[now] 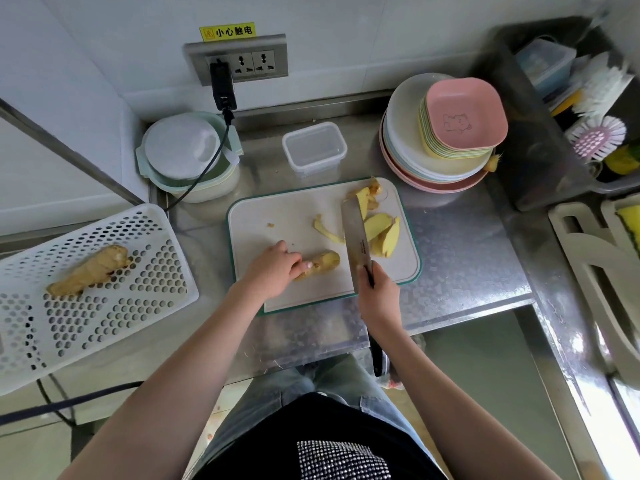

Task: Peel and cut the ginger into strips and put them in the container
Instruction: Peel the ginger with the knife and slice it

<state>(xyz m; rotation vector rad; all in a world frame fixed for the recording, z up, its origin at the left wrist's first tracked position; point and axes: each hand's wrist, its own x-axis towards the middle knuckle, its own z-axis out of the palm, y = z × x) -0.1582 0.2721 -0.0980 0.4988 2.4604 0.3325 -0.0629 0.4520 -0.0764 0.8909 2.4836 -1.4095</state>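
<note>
Centre frame, my left hand (pixel 273 268) pins the ginger (pixel 320 265) on the board (pixel 277 216); my right hand (pixel 377 296) grips the knife (pixel 356 244). Slabs (pixel 382 233) cut, no strips; container (pixel 314 147) above empty.

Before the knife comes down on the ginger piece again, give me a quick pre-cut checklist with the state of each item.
1. Ginger piece lies on the cutting board: ok.
2. Left hand holds it down: ok.
3. Right hand grips the knife: ok.
4. Left fingertips tucked away from the blade: cannot tell.
5. Cut slices lie on the blade's far side from the piece: ok.
6. Container open, behind the board: ok.
</note>
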